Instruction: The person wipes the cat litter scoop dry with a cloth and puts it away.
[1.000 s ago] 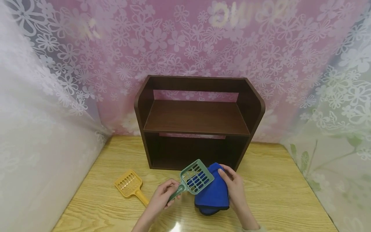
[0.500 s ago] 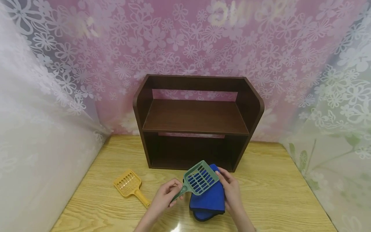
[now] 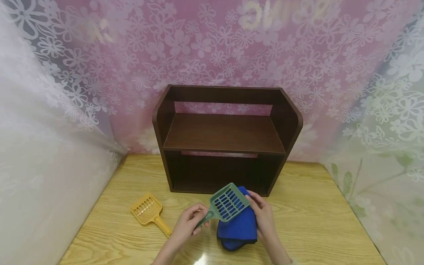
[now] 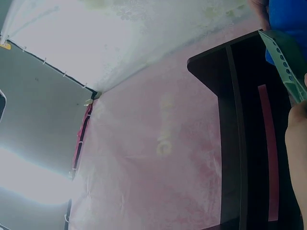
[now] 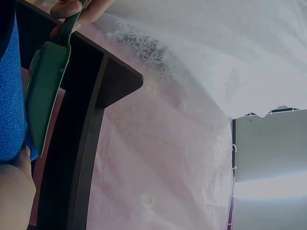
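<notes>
My left hand (image 3: 191, 222) grips the handle of a green slotted litter scoop (image 3: 229, 202), its head tilted up to the right. Behind and below that head is a folded blue cloth (image 3: 239, 227) with dark edging. My right hand (image 3: 263, 213) holds the cloth by its right side, thumb in front, next to the scoop's right corner. In the right wrist view the scoop (image 5: 47, 88) stands against the fuzzy blue cloth (image 5: 10, 103). The left wrist view catches the scoop's slotted edge (image 4: 283, 62) at the right.
A yellow litter scoop (image 3: 148, 211) lies on the wooden table (image 3: 318, 217) to the left, its handle end close to my left forearm. Just beyond my hands stands a dark brown two-tier shelf (image 3: 225, 132). Flowered curtains (image 3: 212, 48) enclose the back and sides.
Over the first half second the green scoop moved slightly right over the cloth, while the cloth and right hand shifted a little left. Since then they have hardly moved.
</notes>
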`<state>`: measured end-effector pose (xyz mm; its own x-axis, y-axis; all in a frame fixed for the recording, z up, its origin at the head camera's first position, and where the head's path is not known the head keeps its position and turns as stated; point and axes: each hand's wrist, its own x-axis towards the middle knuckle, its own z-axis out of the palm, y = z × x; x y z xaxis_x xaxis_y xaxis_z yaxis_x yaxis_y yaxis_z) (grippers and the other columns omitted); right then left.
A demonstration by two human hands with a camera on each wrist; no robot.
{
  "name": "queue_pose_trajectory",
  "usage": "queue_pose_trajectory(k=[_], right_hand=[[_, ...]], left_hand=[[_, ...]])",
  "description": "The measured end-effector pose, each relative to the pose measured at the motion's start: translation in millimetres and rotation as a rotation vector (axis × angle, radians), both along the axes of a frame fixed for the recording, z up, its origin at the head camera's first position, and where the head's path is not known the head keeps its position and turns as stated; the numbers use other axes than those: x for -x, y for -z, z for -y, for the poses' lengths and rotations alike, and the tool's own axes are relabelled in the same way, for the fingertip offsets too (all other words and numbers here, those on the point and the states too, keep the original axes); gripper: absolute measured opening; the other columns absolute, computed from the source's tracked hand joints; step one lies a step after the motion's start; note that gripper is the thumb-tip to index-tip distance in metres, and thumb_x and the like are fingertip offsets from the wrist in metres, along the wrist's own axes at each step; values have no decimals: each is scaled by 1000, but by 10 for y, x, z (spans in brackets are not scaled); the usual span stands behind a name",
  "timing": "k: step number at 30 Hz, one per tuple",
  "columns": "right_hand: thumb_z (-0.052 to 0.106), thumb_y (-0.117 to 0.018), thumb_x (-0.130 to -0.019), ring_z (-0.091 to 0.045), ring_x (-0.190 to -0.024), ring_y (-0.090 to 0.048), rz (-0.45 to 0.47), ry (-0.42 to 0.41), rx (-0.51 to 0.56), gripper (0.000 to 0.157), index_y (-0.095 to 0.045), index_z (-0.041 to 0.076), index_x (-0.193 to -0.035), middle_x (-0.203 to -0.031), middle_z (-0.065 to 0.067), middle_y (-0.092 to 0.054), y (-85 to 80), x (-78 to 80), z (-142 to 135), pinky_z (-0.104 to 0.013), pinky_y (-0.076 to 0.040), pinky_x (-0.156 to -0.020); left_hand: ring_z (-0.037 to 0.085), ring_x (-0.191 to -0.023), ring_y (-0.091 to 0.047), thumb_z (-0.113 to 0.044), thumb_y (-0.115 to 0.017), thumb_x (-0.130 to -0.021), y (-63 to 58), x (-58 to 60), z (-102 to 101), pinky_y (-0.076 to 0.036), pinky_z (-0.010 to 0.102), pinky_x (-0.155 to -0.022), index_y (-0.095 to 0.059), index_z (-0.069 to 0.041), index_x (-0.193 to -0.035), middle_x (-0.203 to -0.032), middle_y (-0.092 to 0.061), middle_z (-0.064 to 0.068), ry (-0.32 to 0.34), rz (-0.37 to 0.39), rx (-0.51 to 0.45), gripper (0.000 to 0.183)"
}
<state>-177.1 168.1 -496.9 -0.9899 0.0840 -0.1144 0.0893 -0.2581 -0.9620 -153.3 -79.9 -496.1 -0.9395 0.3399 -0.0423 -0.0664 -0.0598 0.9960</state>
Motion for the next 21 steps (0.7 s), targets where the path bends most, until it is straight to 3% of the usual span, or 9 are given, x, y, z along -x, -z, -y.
queue_pose_trajectory(k=[9, 17, 21], right_hand=[[27, -63, -87, -18, -85, -63, 4, 57, 0, 38, -55, 6, -118, -104, -5, -62, 8, -80, -1, -35, -54, -70], [23, -66, -86, -21, -86, -64, -52, 99, -13, 37, -57, 3, -114, -109, -9, -59, 24, -89, 57, -37, -55, -69], [22, -66, -85, -24, -84, -66, -84, 92, -13, 35, -57, 1, -113, -107, -11, -60, 27, -95, 90, -41, -55, -67]], left_hand=[[7, -39, -34, -24, -49, -96, -28, 31, 0, -26, 16, -35, -57, -1, -101, -69, -62, 4, -125, 46, -3, 25], [7, -40, -37, -14, -46, -97, -283, -68, -93, -26, 15, -35, -56, 3, -100, -81, -58, 35, -187, 32, -7, 20], [6, -40, -37, -14, -46, -97, -353, -99, -143, -27, 14, -35, -55, 3, -98, -82, -56, 38, -197, 18, 14, 20]])
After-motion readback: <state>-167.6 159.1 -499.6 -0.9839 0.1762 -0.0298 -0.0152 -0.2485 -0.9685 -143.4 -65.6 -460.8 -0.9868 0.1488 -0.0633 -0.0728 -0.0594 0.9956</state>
